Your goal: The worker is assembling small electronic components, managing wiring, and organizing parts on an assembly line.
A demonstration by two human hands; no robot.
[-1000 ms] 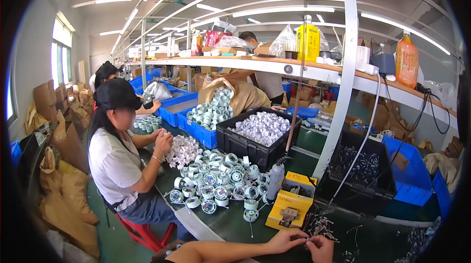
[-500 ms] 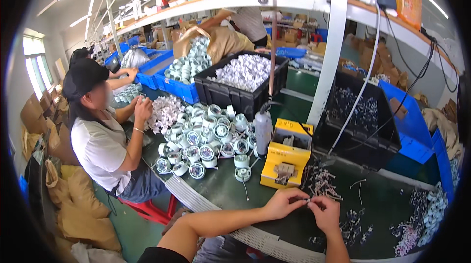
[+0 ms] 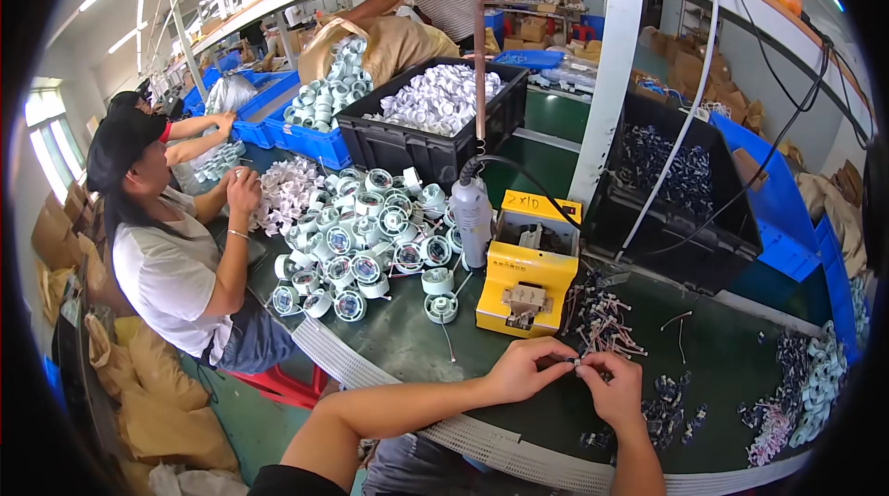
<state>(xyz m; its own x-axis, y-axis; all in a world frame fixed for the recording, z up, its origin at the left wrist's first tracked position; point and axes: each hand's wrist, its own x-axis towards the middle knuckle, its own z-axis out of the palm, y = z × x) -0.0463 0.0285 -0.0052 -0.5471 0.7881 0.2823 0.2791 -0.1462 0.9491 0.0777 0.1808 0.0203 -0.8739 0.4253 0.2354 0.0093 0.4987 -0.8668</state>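
Note:
My left hand [image 3: 531,370] and my right hand [image 3: 613,389] meet over the dark green bench, each closed in a pinch. Between their fingertips is a tiny dark-and-white part [image 3: 576,361], mostly covered by the fingers, so its kind cannot be made out. Just beyond the hands lies a heap of short pinkish-white wire leads [image 3: 607,325]. Small dark parts [image 3: 663,405] are scattered beside my right wrist. A yellow machine [image 3: 528,272] with a metal fixture on its front stands beyond my left hand.
A grey cylindrical tool [image 3: 471,223] hangs left of the machine. Pale round housings [image 3: 343,241] pile up farther left, before a black crate [image 3: 384,138] of white parts. A co-worker [image 3: 176,246] sits at left. A white post [image 3: 611,79] and dark bin [image 3: 681,251] stand at right.
The whole view has shifted, so the bench things appear farther left and higher. My two hands stay pinched together on the small part, with slight finger movement.

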